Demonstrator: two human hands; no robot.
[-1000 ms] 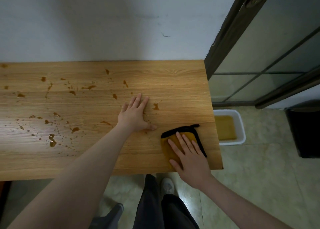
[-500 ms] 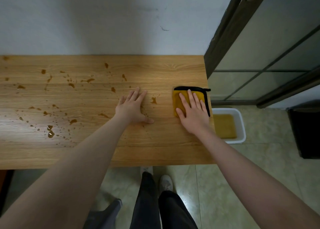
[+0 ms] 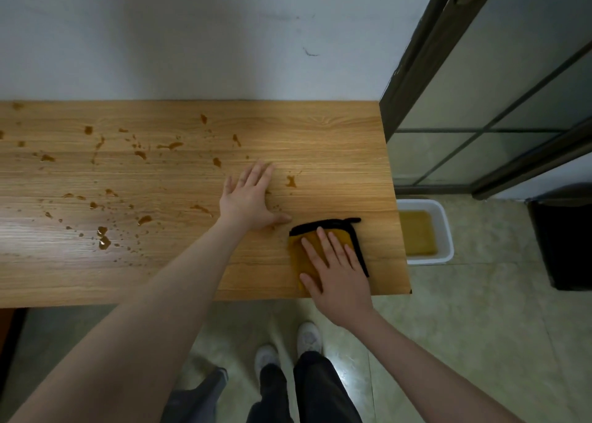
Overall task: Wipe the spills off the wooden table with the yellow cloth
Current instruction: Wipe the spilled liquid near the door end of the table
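The wooden table (image 3: 336, 134) carries several brown spills (image 3: 104, 240) across its left half, and one small spill (image 3: 291, 181) lies right of my left hand. My left hand (image 3: 250, 198) rests flat on the table with straight, spread fingers. The folded yellow cloth (image 3: 302, 256) with black edging lies near the table's front right corner. My right hand (image 3: 336, 272) presses flat on top of it, fingers straight, covering much of the cloth.
A white tub (image 3: 443, 217) holding brownish liquid sits on the floor just beyond the table's right edge. A dark bin (image 3: 563, 237) stands farther right, below a dark-framed glass door (image 3: 480, 102). The wall runs along the table's back edge. My legs and shoes (image 3: 307, 339) are below the front edge.
My right hand has slid the cloth back from the far right part of the table toward the front edge. My left hand has stayed put.
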